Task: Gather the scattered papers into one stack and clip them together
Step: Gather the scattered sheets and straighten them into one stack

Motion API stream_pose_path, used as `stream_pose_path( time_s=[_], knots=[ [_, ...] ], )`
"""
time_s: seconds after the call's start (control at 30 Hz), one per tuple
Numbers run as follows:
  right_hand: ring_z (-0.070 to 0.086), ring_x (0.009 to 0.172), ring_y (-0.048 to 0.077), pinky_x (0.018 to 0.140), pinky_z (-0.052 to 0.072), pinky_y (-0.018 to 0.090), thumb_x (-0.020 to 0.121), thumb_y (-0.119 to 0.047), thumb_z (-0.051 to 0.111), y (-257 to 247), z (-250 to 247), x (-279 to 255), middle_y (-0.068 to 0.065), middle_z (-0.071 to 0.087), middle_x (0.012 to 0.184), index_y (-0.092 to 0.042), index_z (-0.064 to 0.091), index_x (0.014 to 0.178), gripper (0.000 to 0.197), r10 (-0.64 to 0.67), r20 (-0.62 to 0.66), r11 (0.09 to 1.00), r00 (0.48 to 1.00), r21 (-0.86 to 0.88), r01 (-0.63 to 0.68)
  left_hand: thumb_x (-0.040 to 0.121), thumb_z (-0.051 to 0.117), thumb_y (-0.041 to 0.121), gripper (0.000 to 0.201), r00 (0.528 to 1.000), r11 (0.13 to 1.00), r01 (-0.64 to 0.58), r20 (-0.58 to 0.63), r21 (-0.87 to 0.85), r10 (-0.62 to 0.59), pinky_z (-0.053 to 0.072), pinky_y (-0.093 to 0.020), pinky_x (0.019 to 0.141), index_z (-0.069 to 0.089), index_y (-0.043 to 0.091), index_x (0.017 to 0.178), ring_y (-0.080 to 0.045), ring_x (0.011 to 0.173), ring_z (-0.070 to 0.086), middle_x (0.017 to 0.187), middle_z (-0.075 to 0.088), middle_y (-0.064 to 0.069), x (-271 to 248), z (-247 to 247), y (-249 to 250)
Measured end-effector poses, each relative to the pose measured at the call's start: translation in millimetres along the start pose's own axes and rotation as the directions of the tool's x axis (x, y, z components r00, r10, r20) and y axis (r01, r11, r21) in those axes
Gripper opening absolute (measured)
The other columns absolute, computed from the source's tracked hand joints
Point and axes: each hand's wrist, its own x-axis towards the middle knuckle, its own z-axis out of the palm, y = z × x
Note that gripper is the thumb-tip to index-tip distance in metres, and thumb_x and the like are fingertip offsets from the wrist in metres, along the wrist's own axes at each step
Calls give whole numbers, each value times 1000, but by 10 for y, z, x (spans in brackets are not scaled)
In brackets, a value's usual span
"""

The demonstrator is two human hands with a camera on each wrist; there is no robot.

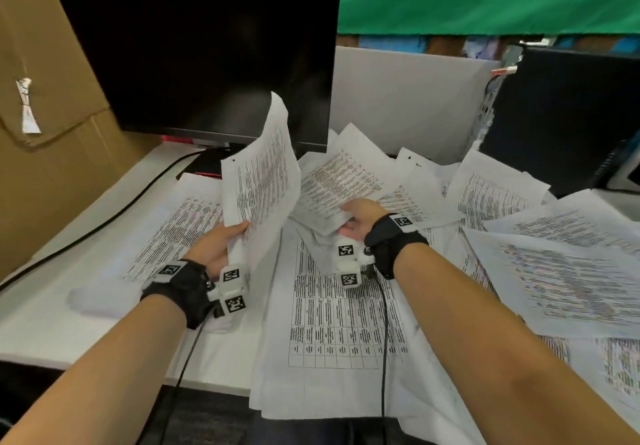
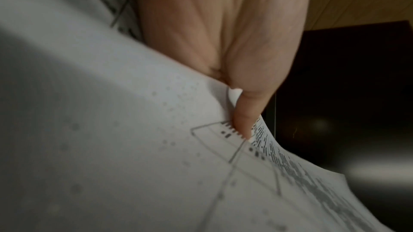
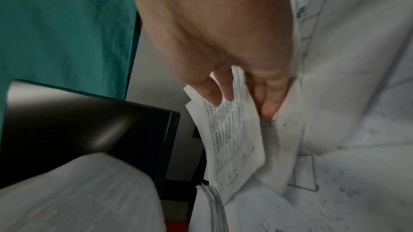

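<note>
My left hand [image 1: 221, 247] is pinching a raised sheet [image 1: 263, 181] upright. My right hand [image 1: 360, 219] is gripping a bundle of papers [image 1: 332, 184] above the desk [image 1: 45, 326].

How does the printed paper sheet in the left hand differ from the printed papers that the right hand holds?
The white printed sheet in the left hand stands almost upright in front of the black monitor; the white printed papers in the right hand lie lower, tilted over the sheets on the desk. The left sheet bows to one side; the right papers look crumpled at the grip. Both carry dense black text.
</note>
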Motion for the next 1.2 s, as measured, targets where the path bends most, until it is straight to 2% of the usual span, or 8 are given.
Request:
stream_pose_path(
  time_s=[0.17, 0.4, 0.5, 0.57, 0.67, 0.73, 0.9, 1.2],
  knots=[
    [61, 111, 29, 97, 52, 37, 96, -14, 55, -138, -152, -96, 18, 56, 136, 0, 55, 131, 38, -149, -223, 943, 963, -325, 70, 98, 44, 4, 34, 999, 993, -33, -29, 109, 36, 59, -34, 57, 46, 2, 132, -26, 86, 68, 109, 64, -16, 3, 20, -2],
    [56, 107, 17, 93, 33, 6, 92, 6, 50, -796, -560, -721, 15, 59, 116, -1, 66, 112, 27, -915, -257, 395, 310, -723, 566, 97, 42, 1, 28, 1000, 981, 8, -30, 191, -3, 57, -32, 53, 48, 2, 125, -28, 75, 71, 106, 65, -19, 12, 58, -13],
    [47, 107, 6, 92, 27, -4, 85, 8, 51, -1076, -515, -932, 11, 54, 119, -2, 61, 118, 36, -948, -242, 317, 207, -644, 697, 101, 40, 16, 27, 997, 988, 40, -66, 149, -31, 59, -38, 53, 49, 2, 123, -32, 81, 68, 107, 64, -19, -15, 58, -3],
    [51, 102, 4, 82, 33, -6, 87, 7, 51, -1123, -472, -992, 10, 52, 130, -6, 56, 127, 43, -842, -389, 525, 374, -434, 732, 101, 40, 17, 32, 994, 988, 44, -108, 148, -28, 59, -40, 56, 47, 1, 128, -34, 88, 65, 116, 62, -21, -18, 66, -6],
    [59, 109, 22, 69, 46, 10, 90, 13, 48, -909, -392, -1024, 11, 52, 139, -5, 48, 139, 53, -526, -278, 850, 804, -140, 508, 100, 43, 17, 36, 989, 981, 54, -145, 188, -27, 59, -40, 60, 44, 1, 133, -35, 89, 65, 118, 62, -21, -52, 68, 7],
    [57, 111, 26, 64, 49, 13, 89, 16, 47, -627, -313, -1030, 9, 56, 130, -4, 50, 139, 53, -363, -161, 925, 918, -178, 335, 100, 45, 20, 38, 988, 985, 66, -149, 160, -42, 58, -36, 60, 44, 5, 135, -34, 90, 65, 116, 63, -17, -51, 92, 7],
    [55, 118, 32, 92, 49, 34, 81, 19, 53, -25, -113, -922, 19, 56, 132, -2, 57, 132, 55, -124, 19, 892, 992, -436, 120, 98, 48, 28, 53, 983, 971, 79, -177, 225, -39, 51, -42, 85, 32, 11, 146, -37, 114, 55, 140, 48, -16, -74, 113, 21],
    [53, 125, 34, 104, 45, 38, 88, 3, 53, 151, 86, -884, 21, 56, 134, 5, 61, 125, 37, -147, -1, 603, 989, -793, 89, 98, 44, 35, 40, 980, 977, 37, -196, 212, 5, 51, -47, 90, 56, 5, 122, -33, 99, 65, 110, 67, -14, -31, 82, 4]
  ],
)
